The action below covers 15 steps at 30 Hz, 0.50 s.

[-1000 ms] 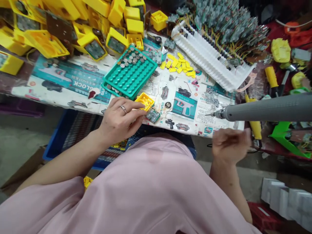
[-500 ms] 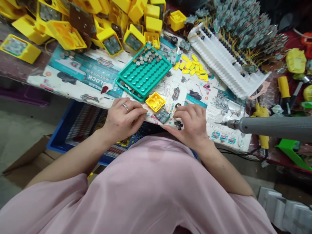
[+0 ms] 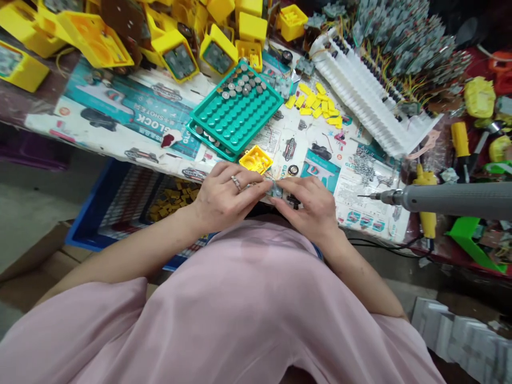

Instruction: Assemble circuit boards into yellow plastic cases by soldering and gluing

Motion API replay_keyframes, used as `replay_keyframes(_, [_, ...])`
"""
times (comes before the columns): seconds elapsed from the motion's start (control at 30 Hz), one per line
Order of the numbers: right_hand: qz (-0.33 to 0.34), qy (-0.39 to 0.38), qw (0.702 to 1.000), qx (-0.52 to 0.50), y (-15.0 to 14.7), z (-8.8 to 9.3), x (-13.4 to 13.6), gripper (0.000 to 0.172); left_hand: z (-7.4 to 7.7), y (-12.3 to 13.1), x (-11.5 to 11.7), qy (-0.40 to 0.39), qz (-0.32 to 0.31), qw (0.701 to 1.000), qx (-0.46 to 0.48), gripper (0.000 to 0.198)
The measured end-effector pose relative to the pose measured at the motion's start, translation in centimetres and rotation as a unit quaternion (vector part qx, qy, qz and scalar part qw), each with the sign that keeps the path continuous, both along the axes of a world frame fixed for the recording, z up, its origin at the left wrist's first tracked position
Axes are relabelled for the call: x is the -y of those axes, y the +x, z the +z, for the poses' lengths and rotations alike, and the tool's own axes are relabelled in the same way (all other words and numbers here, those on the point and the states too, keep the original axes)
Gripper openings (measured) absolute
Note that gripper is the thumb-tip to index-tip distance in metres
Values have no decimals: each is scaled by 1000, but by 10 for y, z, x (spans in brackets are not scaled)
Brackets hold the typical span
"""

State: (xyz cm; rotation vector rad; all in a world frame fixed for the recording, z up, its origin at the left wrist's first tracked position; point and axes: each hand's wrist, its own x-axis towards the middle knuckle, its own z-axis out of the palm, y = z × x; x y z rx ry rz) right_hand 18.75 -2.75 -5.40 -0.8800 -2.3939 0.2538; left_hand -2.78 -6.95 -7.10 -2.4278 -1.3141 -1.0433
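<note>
At the table's near edge, my left hand (image 3: pixel 228 193) and my right hand (image 3: pixel 310 205) meet at a small grey-green circuit piece (image 3: pixel 274 189). The fingers of both hands are closed on it from either side, and they cover much of it. Just beyond them lies a small open yellow case (image 3: pixel 256 159), with thin wires between it and the circuit piece. Behind the case rests a green tray (image 3: pixel 236 120) holding several silver button cells at its far end, stacked on another green tray. A small round dark part (image 3: pixel 293 170) lies beyond my right hand.
Yellow housings (image 3: pixel 180 58) crowd the back left. Small yellow pieces (image 3: pixel 318 104) lie right of the tray, near a white rack (image 3: pixel 372 101) of wired boards. A grey electric screwdriver (image 3: pixel 456 199) juts in from the right, past loose screws (image 3: pixel 364 165). A blue crate (image 3: pixel 94 213) stands below.
My left hand has moved right and my right hand has closed in, so both now grip the circuit piece that lay uncovered between them. The view has shifted slightly.
</note>
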Motion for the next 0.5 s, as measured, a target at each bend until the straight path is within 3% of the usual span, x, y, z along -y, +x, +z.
replay_keyframes(0.23, [8,46,998,-40,4,-3,6,20,0,-1,-11,60,-39,997,4,13])
replay_keyframes(0.5, [32,91,994,-59,3,0,2,8,-2,1,-10,51,-57,997,1,8])
